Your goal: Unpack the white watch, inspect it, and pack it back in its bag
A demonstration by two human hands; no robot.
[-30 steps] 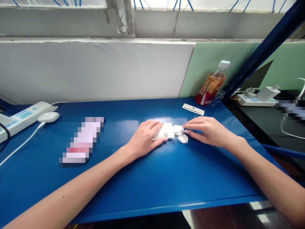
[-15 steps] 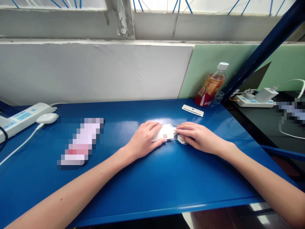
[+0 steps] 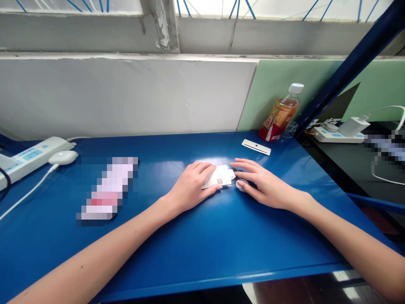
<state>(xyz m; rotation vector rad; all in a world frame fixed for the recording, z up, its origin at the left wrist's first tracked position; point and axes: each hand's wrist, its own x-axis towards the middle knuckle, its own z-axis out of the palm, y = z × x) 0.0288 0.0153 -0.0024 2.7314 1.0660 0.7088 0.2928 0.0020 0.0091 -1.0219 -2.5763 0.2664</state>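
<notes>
My left hand (image 3: 194,185) grips the left part of a white card in a clear plastic bag (image 3: 224,175), thumb along its near edge and fingers over its far edge. A small printed square shows on the card, which lies flat on the blue table. At the bag's right end is my right hand (image 3: 257,183), its fingers spread apart. Its thumb tip is over a small round white item (image 3: 241,185), mostly covered; whether they touch I cannot tell.
A white strip with a dark slot (image 3: 256,147) lies behind the right hand, near a drink bottle (image 3: 281,114). At left are a blurred-out flat object (image 3: 109,188), a white puck on a cable (image 3: 63,157) and a power strip (image 3: 34,158). The blue table (image 3: 202,253) ends at the front.
My right hand has spread its fingers and drawn back from the bag's right end. My left hand stays in place on the bag.
</notes>
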